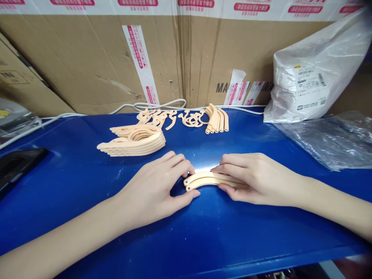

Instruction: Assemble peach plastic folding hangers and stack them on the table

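Both my hands rest on a blue table (87, 186). Between them lie curved peach plastic strips (205, 179), two stacked side by side. My right hand (255, 178) pinches the right end of the strips between thumb and fingers. My left hand (159, 186) curls round the left end, fingertips and thumb touching the strips. Behind my left hand sits a stack of curved peach plastic pieces (135, 141). Farther back lie loose hook-shaped peach pieces (174, 117) and a small bundle of curved strips (217, 120).
Large cardboard boxes (95, 58) wall off the back of the table. A white cable (157, 105) runs along their base. A white plastic bag (314, 77) and clear plastic wrap (334, 139) sit at the right. A dark flat object (17, 164) lies at the left edge.
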Tool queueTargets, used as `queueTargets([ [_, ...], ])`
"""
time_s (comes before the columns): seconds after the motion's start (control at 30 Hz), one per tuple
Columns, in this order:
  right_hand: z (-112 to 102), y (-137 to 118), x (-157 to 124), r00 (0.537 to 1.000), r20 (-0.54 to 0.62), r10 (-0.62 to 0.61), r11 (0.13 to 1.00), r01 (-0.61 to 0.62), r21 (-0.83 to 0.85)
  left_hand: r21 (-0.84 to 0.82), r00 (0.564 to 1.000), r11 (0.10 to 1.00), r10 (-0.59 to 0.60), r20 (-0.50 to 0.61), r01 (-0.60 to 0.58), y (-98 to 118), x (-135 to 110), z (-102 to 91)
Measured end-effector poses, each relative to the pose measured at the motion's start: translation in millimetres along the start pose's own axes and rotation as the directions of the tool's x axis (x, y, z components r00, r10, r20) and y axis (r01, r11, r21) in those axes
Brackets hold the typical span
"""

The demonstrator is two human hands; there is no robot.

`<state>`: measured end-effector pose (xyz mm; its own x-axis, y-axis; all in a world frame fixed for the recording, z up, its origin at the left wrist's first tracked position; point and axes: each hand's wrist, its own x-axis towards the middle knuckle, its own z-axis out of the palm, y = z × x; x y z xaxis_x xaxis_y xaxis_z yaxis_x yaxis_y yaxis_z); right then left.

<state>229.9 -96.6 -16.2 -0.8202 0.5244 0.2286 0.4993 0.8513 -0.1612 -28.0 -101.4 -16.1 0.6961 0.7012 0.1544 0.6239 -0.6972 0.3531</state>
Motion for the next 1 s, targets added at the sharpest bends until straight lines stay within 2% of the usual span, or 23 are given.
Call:
queueTargets([
  [0.67, 0, 1, -1, 0.998, 0.045, 0.045, 0.998, -0.044, -0.035, -0.006, 0.998, 0.998, 0.057, 0.023, -0.057, -4, -3, -0.1],
  [0.8, 0, 3, -1, 0.995, 0.055, 0.078, 0.993, -0.082, 0.088, -0.046, 0.999, 0.999, 0.026, 0.042, -0.024, -5, -3, 0.8],
  [0.9, 1, 6, 0, 0.985, 0.087, 0.147, 0.952, -0.165, 0.256, -0.14, 0.998, 0.989, -0.031, 0.062, 0.04, -6, -2, 2.7],
  [1.0, 3, 9, 1, 0.976, 0.106, 0.189, 0.916, -0.215, 0.34, -0.213, 0.995, 0.974, -0.06, 0.085, 0.077, -8, 0, 5.0],
])
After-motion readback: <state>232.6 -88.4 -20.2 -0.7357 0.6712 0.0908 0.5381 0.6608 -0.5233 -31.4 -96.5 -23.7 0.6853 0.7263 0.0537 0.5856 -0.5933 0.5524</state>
